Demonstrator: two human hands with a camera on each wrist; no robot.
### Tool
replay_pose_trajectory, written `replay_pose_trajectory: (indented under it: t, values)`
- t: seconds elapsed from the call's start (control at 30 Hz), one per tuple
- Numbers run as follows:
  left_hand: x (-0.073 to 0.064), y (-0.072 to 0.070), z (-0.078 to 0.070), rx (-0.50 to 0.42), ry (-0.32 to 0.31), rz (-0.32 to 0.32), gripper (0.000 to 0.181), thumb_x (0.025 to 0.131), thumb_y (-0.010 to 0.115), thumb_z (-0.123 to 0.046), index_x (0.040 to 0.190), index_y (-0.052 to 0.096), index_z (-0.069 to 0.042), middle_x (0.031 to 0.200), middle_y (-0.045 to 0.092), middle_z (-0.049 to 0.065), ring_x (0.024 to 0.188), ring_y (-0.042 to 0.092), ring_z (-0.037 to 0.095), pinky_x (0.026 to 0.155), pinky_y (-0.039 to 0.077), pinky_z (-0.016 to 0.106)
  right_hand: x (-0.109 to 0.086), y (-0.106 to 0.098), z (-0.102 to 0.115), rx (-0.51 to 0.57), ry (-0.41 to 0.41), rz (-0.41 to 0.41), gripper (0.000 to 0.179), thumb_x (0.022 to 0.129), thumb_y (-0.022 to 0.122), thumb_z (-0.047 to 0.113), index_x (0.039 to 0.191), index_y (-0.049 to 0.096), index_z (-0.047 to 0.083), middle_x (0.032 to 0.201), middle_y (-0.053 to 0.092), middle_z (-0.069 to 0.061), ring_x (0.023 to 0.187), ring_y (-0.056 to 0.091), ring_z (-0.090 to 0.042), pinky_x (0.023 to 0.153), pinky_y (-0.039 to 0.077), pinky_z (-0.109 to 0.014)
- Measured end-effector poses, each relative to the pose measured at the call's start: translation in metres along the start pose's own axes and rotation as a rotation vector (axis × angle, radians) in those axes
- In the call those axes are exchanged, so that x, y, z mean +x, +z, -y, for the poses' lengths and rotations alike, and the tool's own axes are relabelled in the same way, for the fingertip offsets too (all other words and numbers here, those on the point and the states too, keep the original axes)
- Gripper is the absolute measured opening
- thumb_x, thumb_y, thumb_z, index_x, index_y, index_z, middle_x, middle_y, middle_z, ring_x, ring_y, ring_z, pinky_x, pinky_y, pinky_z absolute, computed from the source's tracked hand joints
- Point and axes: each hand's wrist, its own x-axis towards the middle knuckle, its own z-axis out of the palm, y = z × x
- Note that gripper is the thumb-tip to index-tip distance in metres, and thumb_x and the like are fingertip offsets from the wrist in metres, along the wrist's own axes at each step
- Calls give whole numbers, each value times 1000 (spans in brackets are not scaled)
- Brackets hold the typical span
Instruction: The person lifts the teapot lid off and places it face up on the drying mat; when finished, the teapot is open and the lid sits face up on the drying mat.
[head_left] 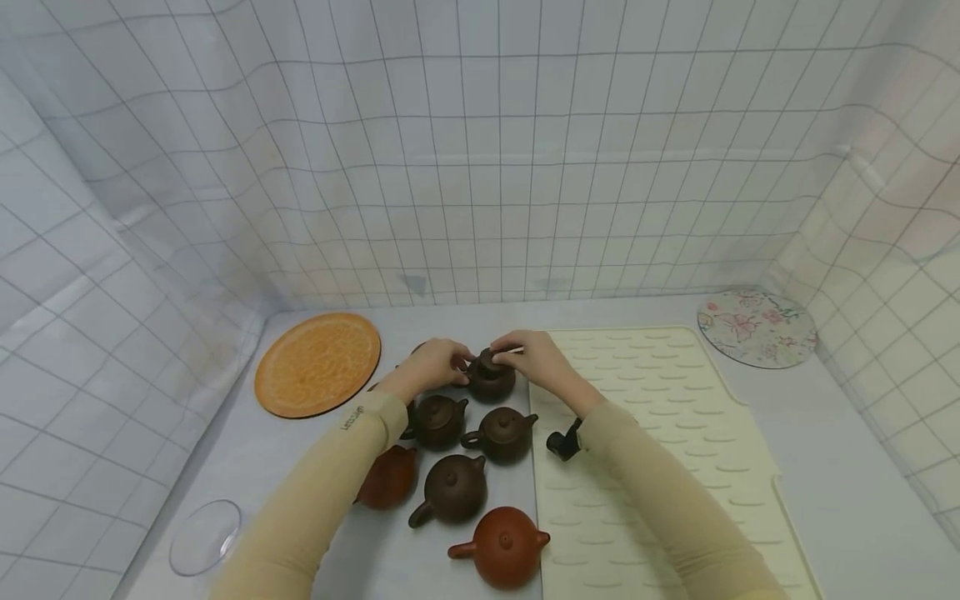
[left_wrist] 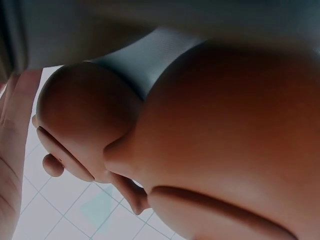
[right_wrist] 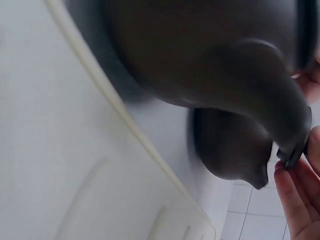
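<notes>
A dark brown teapot point(head_left: 491, 387) stands at the back of the group, between both hands. My right hand point(head_left: 534, 360) pinches its small dark lid point(head_left: 490, 362), which looks tilted over the opening. My left hand point(head_left: 437, 364) curls its fingers at the handle side of the same teapot, thumb and fingertips close together there. In the right wrist view the right fingers point(right_wrist: 297, 197) hold a dark edge, partly hidden behind a nearer spout point(right_wrist: 295, 117). Only a strip of the left hand point(left_wrist: 15, 155) shows in the left wrist view, beside a reddish-brown teapot point(left_wrist: 85, 115).
Nearer stand more teapots: dark ones point(head_left: 440, 422) point(head_left: 507, 435) point(head_left: 455, 490) and reddish ones point(head_left: 390, 477) point(head_left: 507, 547). A cream ridged mat point(head_left: 637, 367) lies right, an orange round mat point(head_left: 318, 365) left, a floral disc point(head_left: 757, 327) back right, a clear lid point(head_left: 205, 537) front left.
</notes>
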Motion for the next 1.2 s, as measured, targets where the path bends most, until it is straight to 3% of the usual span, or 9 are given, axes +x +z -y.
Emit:
replay_pose_trajectory:
  t: [0.2,0.37,0.5,0.6,0.7,0.8,0.93,1.2]
  values:
    - [0,0,0,16,-1,-1,39,87,75,-11,125,67,-3,109,73,12,99,68,24,83,56,33,-10,-22,-15,204,146,-46,31,95,67,32,119,72,12,121,71,-9,116,64,-27,100,50,-44]
    - [0,2,-1,4,-13,-3,40,88,74,-11,126,66,-3,110,73,12,98,68,23,81,56,31,-19,-39,-33,627,267,-71,39,99,62,24,130,61,1,132,62,-17,115,65,-20,105,49,-35]
    - [-1,3,-1,-7,-18,-3,40,88,73,-11,126,66,-3,112,72,13,99,68,24,80,56,31,-24,-47,-44,939,278,-83,40,103,50,13,137,46,-9,134,52,-20,108,66,-14,101,50,-28]
    - [-2,3,-1,-8,-25,-2,39,89,73,-11,127,66,-4,113,72,13,101,68,25,81,57,31,-29,-51,-51,1060,293,-89,38,106,42,9,138,41,-10,128,52,-14,101,68,-11,97,52,-26]
    - [-1,4,-2,-5,-28,-1,39,89,73,-11,127,66,-4,114,72,13,101,68,24,81,56,31,-34,-54,-58,1131,331,-90,42,108,37,13,143,35,-10,130,52,-18,99,69,-11,98,52,-26]
    - [-1,4,-3,-6,-33,-4,39,89,73,-11,127,66,-5,114,72,13,99,68,23,81,56,30,-39,-57,-66,1117,385,-90,50,108,36,19,149,28,-9,143,45,-26,98,68,-9,98,51,-26]
    - [-2,3,-5,-10,-42,-10,38,90,72,-11,127,66,-5,114,72,12,97,67,22,81,55,31,-45,-61,-75,948,459,-103,54,108,40,22,153,26,-5,155,32,-24,103,65,-6,96,51,-22]
    - [-4,4,-5,-34,-59,-10,38,90,72,-11,127,66,-5,114,72,12,98,68,22,81,55,31,-52,-61,-86,537,538,-109,53,105,48,29,145,43,-5,151,40,-23,131,49,-30,89,53,-18]
